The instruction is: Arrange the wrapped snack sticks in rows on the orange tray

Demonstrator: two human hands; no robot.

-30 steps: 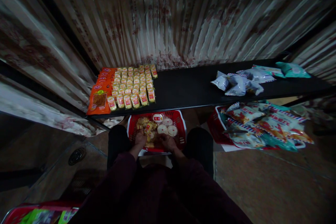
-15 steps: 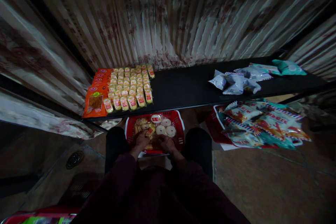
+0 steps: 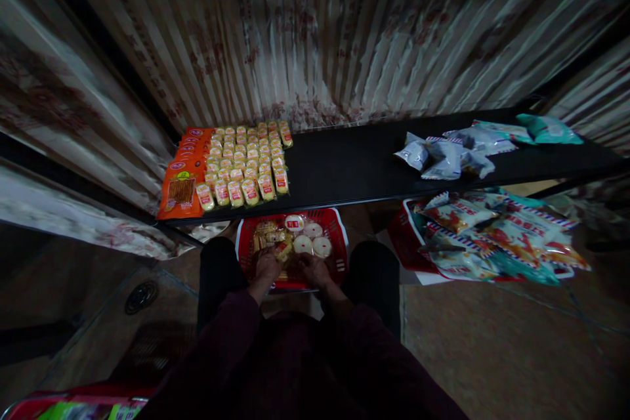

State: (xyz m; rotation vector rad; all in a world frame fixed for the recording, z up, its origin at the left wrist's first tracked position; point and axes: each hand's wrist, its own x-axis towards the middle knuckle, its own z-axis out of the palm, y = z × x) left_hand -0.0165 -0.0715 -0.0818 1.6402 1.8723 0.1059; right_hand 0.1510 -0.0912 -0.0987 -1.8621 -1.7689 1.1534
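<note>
Red basket (image 3: 341, 237) under left hand (image 3: 267, 267), right hand (image 3: 315, 270); black shelf (image 3: 344, 164) beyond

Yellow packs (image 3: 245, 164) (neat rows) on black shelf (image 3: 344, 167).

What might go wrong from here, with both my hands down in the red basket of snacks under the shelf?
The left hand and right hand press among loose packs in the red basket; the round white cakes just ahead could get squashed. The front row of yellow packs sits at the edge of the black shelf, right above the basket, so a rising hand might knock some off. The heaped bags on the right could slide from their basket.
</note>
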